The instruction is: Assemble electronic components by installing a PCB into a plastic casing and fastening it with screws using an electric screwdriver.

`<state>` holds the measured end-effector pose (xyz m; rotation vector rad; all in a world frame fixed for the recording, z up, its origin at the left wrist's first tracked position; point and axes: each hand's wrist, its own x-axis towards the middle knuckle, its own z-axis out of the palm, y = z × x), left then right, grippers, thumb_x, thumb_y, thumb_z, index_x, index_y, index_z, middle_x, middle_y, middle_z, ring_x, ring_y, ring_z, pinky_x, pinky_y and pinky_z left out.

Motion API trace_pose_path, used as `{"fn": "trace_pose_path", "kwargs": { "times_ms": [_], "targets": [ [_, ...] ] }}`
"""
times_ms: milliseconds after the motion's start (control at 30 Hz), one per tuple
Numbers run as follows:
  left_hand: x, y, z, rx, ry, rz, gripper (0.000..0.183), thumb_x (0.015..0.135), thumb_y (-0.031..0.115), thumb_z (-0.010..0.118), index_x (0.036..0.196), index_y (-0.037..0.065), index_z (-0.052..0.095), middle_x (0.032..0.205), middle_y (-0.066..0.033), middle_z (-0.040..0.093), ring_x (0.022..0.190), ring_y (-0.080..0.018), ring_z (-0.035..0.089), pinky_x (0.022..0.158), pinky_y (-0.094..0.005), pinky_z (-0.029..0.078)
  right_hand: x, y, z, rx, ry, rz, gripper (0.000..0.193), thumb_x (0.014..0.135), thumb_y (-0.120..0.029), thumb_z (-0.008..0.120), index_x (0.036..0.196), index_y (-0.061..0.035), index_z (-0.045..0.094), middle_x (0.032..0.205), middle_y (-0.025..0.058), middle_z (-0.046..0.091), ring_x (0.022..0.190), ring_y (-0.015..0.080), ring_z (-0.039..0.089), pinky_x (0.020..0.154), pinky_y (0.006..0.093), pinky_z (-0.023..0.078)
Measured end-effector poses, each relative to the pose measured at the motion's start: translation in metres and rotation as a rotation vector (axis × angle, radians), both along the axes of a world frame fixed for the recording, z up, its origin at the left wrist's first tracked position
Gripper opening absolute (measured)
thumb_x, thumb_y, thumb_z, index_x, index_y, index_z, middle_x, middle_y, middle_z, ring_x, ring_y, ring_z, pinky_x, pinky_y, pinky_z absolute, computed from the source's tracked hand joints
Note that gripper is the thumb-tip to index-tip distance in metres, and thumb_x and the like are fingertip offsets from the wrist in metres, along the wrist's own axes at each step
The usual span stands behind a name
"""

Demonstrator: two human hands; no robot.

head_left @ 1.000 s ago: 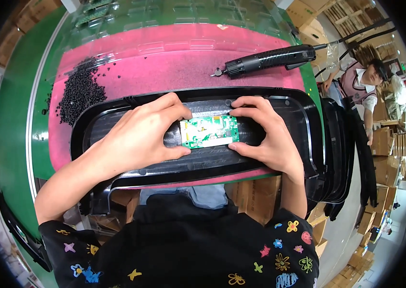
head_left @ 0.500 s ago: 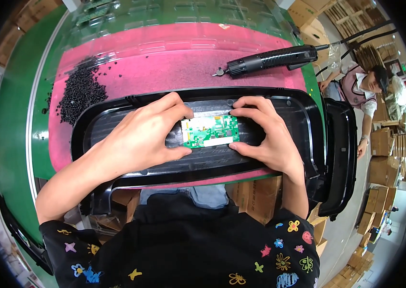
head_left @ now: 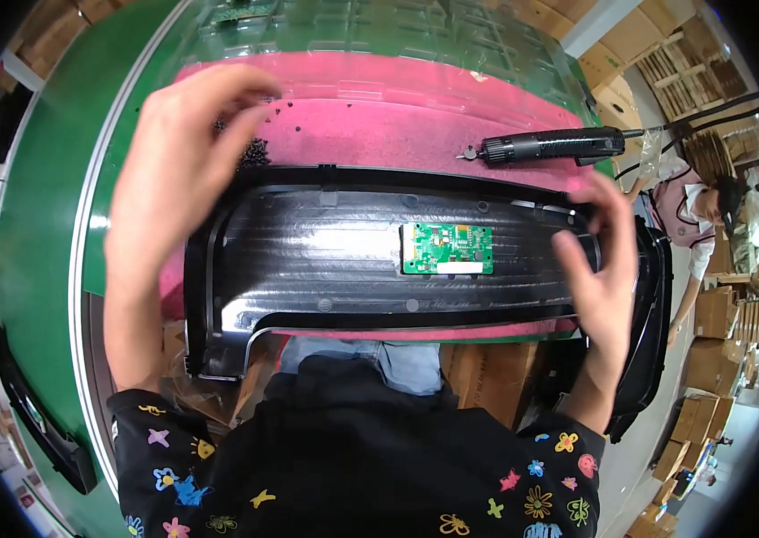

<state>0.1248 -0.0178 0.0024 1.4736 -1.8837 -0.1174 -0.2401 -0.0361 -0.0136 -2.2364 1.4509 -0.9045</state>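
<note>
A green circuit board (head_left: 448,249) with a white strip along its near edge lies inside a long black plastic housing (head_left: 344,238), right of its middle. Neither hand touches the board. My left hand (head_left: 178,157) is raised over the far left corner of the housing, fingers curved and apart. It partly covers a heap of small black pieces, probably screws (head_left: 256,154). Above the housing's right end, my right hand (head_left: 608,269) is slightly blurred, its thumb and fingers spread with nothing between them.
A black electric screwdriver (head_left: 554,146) lies on the pink mat (head_left: 370,125) behind the housing. Clear plastic trays (head_left: 379,54) cover the far side of the green table. More black housings (head_left: 653,323) stand at the right. A co-worker (head_left: 689,206) is beyond them.
Both hands have let go of the circuit board, which stays in the housing. My left hand has moved away to the far left, my right hand to the right. The view has shifted.
</note>
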Motion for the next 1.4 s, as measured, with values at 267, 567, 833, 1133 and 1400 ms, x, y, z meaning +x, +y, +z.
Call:
{"fn": "trace_pose_path", "kwargs": {
  "times_ms": [267,567,833,1133,1400],
  "targets": [
    [0.065,0.014,-0.049,0.27,-0.329,0.091,0.036,0.07,-0.008,0.068,0.104,0.0,0.064,0.1,-0.0142,0.059,0.097,-0.0356,0.059,0.085,-0.0412,0.047,-0.061,-0.109,0.006,0.296,-0.058,-0.189,0.054,0.096,-0.032,0.06,0.143,-0.0137,0.042,0.114,0.0131,0.061,0.104,0.0211,0.06,0.092,0.0337,0.046],
    [0.068,0.006,-0.057,0.195,-0.331,0.149,0.013,0.077,0.002,0.066,0.09,0.002,0.068,0.087,-0.0153,0.064,0.086,-0.0366,0.063,0.074,-0.0444,0.05,0.058,-0.126,-0.018,-0.257,-0.738,0.096,0.049,0.093,-0.013,0.066,0.127,0.0011,0.034,0.122,0.0167,0.056,0.099,0.0189,0.063,0.085,0.034,0.053],
    [0.043,-0.002,-0.038,0.077,-0.007,0.051,0.01,0.084,0.003,0.062,0.092,-0.002,0.065,0.087,-0.017,0.065,0.084,-0.0345,0.064,0.075,-0.0388,0.05,0.094,-0.091,0.007,0.195,-1.242,0.367,0.056,0.096,-0.05,0.053,0.12,0.0001,0.049,0.086,0.0045,0.053,0.083,0.018,0.052,0.087,0.0355,0.044],
    [-0.051,-0.009,0.011,0.596,0.665,-0.63,0.011,0.086,0.0,0.067,0.096,-0.004,0.069,0.086,-0.0058,0.069,0.079,-0.0111,0.063,0.073,-0.0254,0.052,0.098,-0.011,0.061,0.38,-1.608,0.866,0.042,0.089,-0.044,0.063,0.101,-0.0059,0.05,0.066,-0.0038,0.047,0.053,0.0064,0.043,0.059,0.0245,0.036],
    [-0.063,-0.016,-0.016,0.457,0.631,-0.721,0.006,0.089,0.002,0.064,0.089,-0.003,0.067,0.082,-0.0075,0.07,0.073,-0.0132,0.066,0.067,-0.0266,0.053,0.075,0.016,0.065,0.003,-1.441,0.826,0.043,0.078,-0.04,0.072,0.097,-0.0086,0.05,0.06,-0.0043,0.051,0.051,0.0068,0.048,0.057,0.0246,0.039]
  ]
}}
